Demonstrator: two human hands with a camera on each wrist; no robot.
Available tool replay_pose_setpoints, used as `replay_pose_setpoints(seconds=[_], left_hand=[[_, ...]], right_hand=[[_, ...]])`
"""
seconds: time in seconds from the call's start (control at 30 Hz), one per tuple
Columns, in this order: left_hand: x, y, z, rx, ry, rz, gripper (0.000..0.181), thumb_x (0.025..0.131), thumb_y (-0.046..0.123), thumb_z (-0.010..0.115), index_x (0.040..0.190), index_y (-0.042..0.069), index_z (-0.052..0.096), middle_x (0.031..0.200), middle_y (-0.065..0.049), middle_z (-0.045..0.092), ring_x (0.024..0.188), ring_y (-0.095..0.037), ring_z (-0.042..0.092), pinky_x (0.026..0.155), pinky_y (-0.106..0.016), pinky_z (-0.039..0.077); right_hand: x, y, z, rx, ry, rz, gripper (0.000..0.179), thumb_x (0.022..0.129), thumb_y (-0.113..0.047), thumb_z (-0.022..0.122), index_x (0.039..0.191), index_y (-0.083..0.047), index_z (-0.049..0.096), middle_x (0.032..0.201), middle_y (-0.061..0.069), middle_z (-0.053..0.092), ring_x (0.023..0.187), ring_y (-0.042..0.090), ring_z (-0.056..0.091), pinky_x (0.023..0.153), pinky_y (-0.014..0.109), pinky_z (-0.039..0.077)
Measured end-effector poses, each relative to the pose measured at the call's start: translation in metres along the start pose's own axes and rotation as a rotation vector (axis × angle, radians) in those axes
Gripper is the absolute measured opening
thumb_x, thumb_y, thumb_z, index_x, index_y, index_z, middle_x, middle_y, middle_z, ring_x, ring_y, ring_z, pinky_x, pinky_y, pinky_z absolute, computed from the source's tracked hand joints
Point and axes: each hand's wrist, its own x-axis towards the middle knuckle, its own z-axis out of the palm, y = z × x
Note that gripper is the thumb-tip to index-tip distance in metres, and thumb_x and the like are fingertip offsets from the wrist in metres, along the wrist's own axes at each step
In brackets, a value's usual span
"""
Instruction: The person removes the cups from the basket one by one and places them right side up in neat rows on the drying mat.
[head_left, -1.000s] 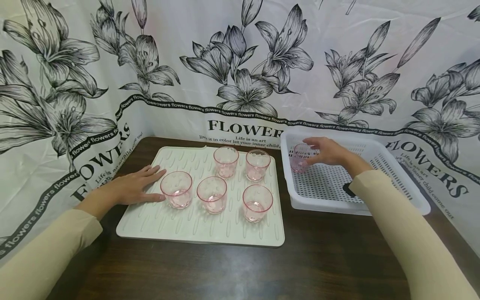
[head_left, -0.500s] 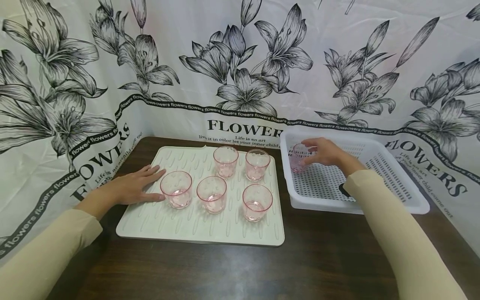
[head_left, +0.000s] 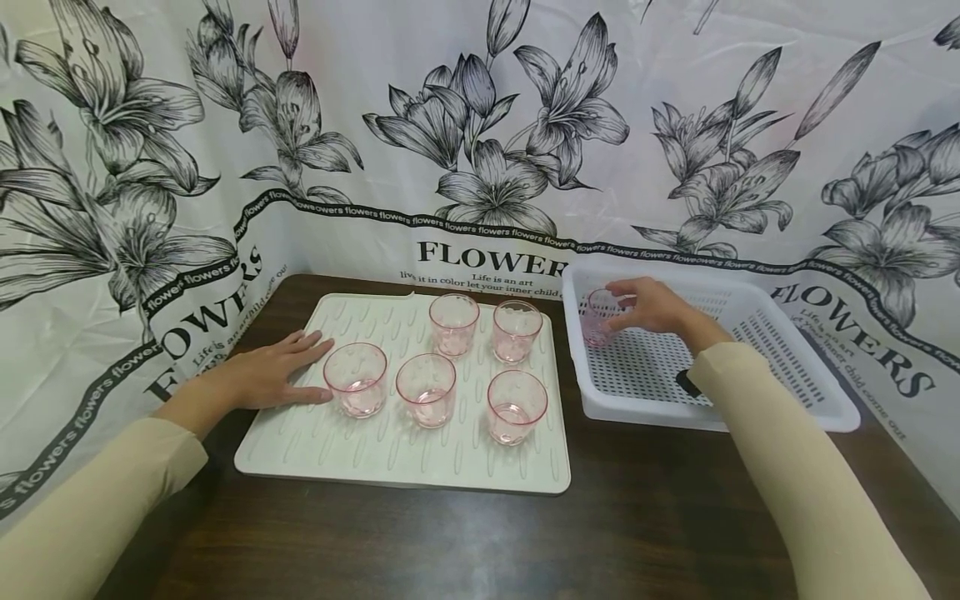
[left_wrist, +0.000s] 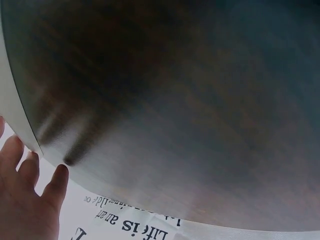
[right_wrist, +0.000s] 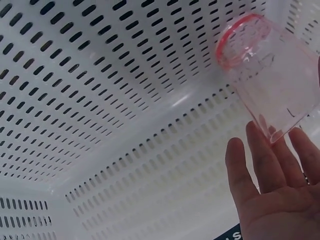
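Several clear pink-rimmed drinking glasses stand upright on a white ridged drying mat (head_left: 315,454). At the left of the mat lies my left hand (head_left: 262,371), spread with fingers straight; its thumb tip reaches close to the leftmost glass (head_left: 356,379). In the left wrist view my left fingers (left_wrist: 9,156) show at the lower left. My right hand (head_left: 656,304) reaches into a white perforated basket (head_left: 588,398). Its fingers and thumb are round another pink glass (head_left: 595,321) at the basket's left end. In the right wrist view, fingertips touch this glass (right_wrist: 277,80).
On the mat are also a middle glass (head_left: 426,392), a right front glass (head_left: 517,408) and two back glasses (head_left: 453,325). The dark wooden table (head_left: 375,542) extends in front. A floral curtain (head_left: 337,242) hangs behind the mat and basket.
My right wrist and forearm have shifted slightly left, while the hand stays at the glass in the basket. My left hand and the glasses on the mat have not moved.
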Motion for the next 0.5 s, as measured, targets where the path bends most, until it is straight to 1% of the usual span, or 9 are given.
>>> replay_pose_setpoints(seconds=[0.2, 0.33, 0.5], left_hand=[[0.002, 0.002, 0.0, 0.009, -0.002, -0.003, 0.101, 0.084, 0.077, 0.054, 0.156, 0.011, 0.031, 0.16, -0.024, 0.024, 0.145, -0.05, 0.019, 0.104, -0.072, 0.029], [0.002, 0.002, 0.0, 0.014, -0.009, -0.011, 0.102, 0.083, 0.078, 0.053, 0.157, 0.011, 0.03, 0.161, -0.024, 0.023, 0.145, -0.05, 0.018, 0.103, -0.073, 0.029], [0.002, 0.001, 0.0, 0.004, -0.01, -0.014, 0.102, 0.083, 0.078, 0.054, 0.157, 0.011, 0.03, 0.161, -0.024, 0.023, 0.145, -0.05, 0.018, 0.104, -0.073, 0.028]], right_hand=[[-0.007, 0.0, -0.008, -0.032, 0.016, -0.001, 0.079, 0.086, -0.023, 0.08, 0.147, 0.006, 0.04, 0.149, 0.029, 0.042, 0.132, 0.047, 0.046, 0.106, 0.058, 0.039], [-0.011, -0.005, -0.018, -0.026, 0.048, -0.012, 0.079, 0.087, -0.026, 0.08, 0.147, 0.006, 0.04, 0.148, 0.03, 0.042, 0.132, 0.047, 0.046, 0.104, 0.059, 0.04], [-0.013, -0.014, -0.032, -0.009, 0.087, 0.008, 0.084, 0.085, -0.031, 0.081, 0.149, 0.004, 0.039, 0.15, 0.027, 0.041, 0.135, 0.045, 0.044, 0.105, 0.058, 0.04]])
